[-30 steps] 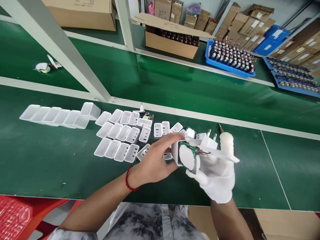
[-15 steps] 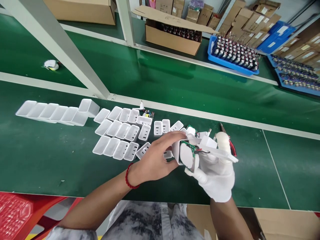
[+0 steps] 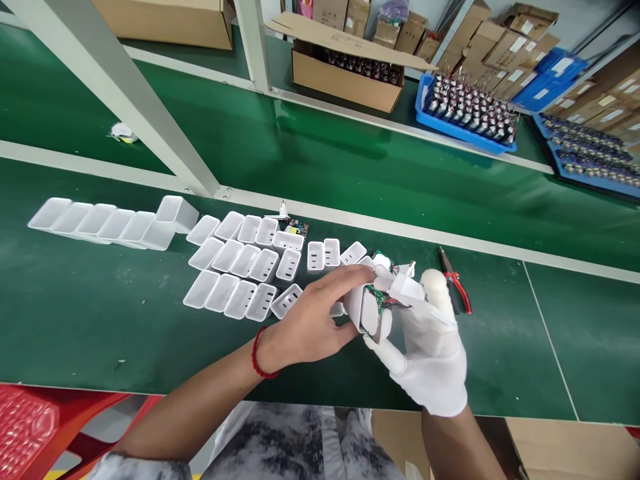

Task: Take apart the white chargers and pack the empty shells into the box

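Observation:
My bare left hand (image 3: 313, 313), with a red bracelet at the wrist, is closed around a white plastic charger case (image 3: 354, 303). A green circuit board (image 3: 375, 298) with a white padded face sits partly inside the case's open end. My right hand (image 3: 430, 347), in a white glove, grips the board's outer end between thumb and fingers. Thin red and dark wires run from the board to a white plug cover (image 3: 407, 288) at the gloved fingers. Just behind my hands, another board with white parts (image 3: 383, 259) lies on the bench.
Rows of open white cases (image 3: 245, 260) stand left of my hands. Red-handled pliers (image 3: 456, 283) lie to the right. A loose circuit board (image 3: 299, 228) is behind the rows. On the shelf are a cardboard box (image 3: 345, 80) and a blue tray of parts (image 3: 465, 140).
The board has gone deeper into the case. The plug cover has tilted and come closer to the case, and my gloved hand has shifted slightly left, uncovering more of the pliers.

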### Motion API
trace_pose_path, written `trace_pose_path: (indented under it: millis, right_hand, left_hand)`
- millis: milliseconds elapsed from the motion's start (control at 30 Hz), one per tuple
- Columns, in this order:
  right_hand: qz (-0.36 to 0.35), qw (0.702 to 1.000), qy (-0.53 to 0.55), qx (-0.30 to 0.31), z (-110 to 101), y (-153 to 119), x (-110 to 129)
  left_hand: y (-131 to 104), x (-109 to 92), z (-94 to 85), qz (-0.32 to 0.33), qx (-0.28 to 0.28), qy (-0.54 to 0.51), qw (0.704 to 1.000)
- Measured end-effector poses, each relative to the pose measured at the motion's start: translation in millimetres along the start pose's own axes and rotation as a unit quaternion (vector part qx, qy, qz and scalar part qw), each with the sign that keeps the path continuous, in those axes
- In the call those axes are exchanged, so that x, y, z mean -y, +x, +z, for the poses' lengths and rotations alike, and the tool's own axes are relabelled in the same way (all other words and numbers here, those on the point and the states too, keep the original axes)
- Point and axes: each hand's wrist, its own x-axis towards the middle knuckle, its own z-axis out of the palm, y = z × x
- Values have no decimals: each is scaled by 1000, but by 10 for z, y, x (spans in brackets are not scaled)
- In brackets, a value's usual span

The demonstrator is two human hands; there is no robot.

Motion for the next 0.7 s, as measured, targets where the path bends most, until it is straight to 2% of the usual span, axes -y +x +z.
trace_pose_path:
  millis: [100, 167, 233, 300, 333, 400, 467, 500, 533, 600, 700]
  right_hand:
    - [-8, 1000, 11, 4, 9, 14, 32]
    - [-1, 998, 68, 2, 24, 46, 50]
    - [30, 994, 104, 11, 46, 83, 56]
    - [73, 993, 83, 32, 66, 110, 43]
    - [90, 993, 66, 41, 74, 118, 31]
    - [106, 992, 55, 36, 85, 123, -3]
    - [104, 993, 59, 24, 94, 126, -38]
    - [97, 993, 56, 25, 99, 129, -53]
    - [88, 994, 52, 31, 105, 135, -65]
    - [73, 995, 48, 56, 122, 152, -85]
    - [66, 993, 59, 75, 154, 176, -103]
  left_hand:
    - [-1, 10, 38, 6, -10, -9, 1000]
    - [-4, 34, 91, 7, -35, -14, 999]
    - [-13, 58, 145, 12, -60, -6, 998]
    - [-29, 67, 164, 23, -68, 9, 997]
    - [-38, 63, 151, 22, -58, 11, 998]
    - [-49, 43, 85, 3, 0, -23, 1000]
    - [-47, 19, 1, -32, 70, -103, 992]
    - [-42, 10, -31, -53, 84, -138, 985]
    - [-35, 4, -51, -73, 78, -160, 981]
    - [-25, 3, -49, -106, 32, -154, 982]
    - [-29, 13, 7, -103, -8, -103, 989]
